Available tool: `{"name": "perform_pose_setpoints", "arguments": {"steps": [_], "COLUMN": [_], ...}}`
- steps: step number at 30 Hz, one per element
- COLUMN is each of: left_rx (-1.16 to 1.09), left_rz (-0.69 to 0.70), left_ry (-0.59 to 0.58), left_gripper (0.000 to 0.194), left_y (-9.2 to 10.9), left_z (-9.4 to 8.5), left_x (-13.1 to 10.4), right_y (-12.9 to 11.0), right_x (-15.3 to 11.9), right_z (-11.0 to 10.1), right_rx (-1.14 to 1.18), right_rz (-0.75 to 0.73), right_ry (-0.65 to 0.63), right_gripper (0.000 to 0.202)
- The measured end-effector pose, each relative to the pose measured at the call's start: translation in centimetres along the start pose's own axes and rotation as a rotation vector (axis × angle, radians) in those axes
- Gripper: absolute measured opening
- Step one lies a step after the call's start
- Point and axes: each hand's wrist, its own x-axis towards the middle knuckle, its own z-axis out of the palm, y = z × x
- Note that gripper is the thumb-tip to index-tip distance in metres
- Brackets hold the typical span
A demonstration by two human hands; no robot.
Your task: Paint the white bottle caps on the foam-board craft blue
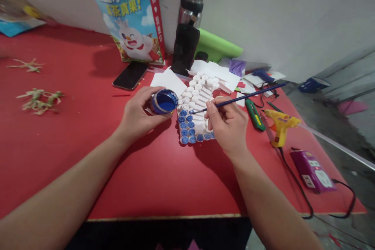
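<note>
Clearly, only the near edge and near left of the paper-roll panel (200,126) are blue; its farther rolls (192,83) are white. It lies on the table (164,183), the left hand (137,114) gripping a paint jar (165,102) beside it, the right hand (230,125) pinching a brush (252,95) over it.
</note>
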Motion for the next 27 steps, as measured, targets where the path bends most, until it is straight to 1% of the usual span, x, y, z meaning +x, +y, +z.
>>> {"name": "perform_pose_setpoints", "arguments": {"steps": [6,10,14,19,21,25,27], "left_rx": [-0.006,-0.005,-0.002,-0.003,-0.002,-0.006,-0.017], "left_rz": [0.008,-0.003,0.008,0.013,0.015,0.026,0.028], "left_ry": [0.008,0.008,0.012,0.010,0.009,0.016,0.019], "left_gripper": [0.060,0.060,0.060,0.059,0.059,0.061,0.062], "left_y": [-0.02,-0.01,-0.05,-0.10,-0.19,-0.50,-0.63], "left_z": [0.03,0.02,0.00,0.00,0.03,0.08,0.09], "left_x": [-0.02,-0.03,-0.04,-0.01,0.01,-0.03,-0.07], "right_y": [0.15,0.34,0.43,0.46,0.42,0.29,0.25], "right_x": [0.15,0.23,0.24,0.21,0.20,0.19,0.18], "right_z": [-0.15,-0.14,-0.11,-0.01,0.04,0.12,0.15], "right_rx": [-0.023,0.002,0.020,0.017,0.020,0.048,0.042], "right_rz": [0.025,0.030,0.048,0.056,0.064,0.057,0.059], "right_ry": [0.050,0.035,0.066,0.059,0.068,0.047,0.065], "right_gripper": [0.028,0.028,0.026,0.027,0.028,0.028,0.027]}}
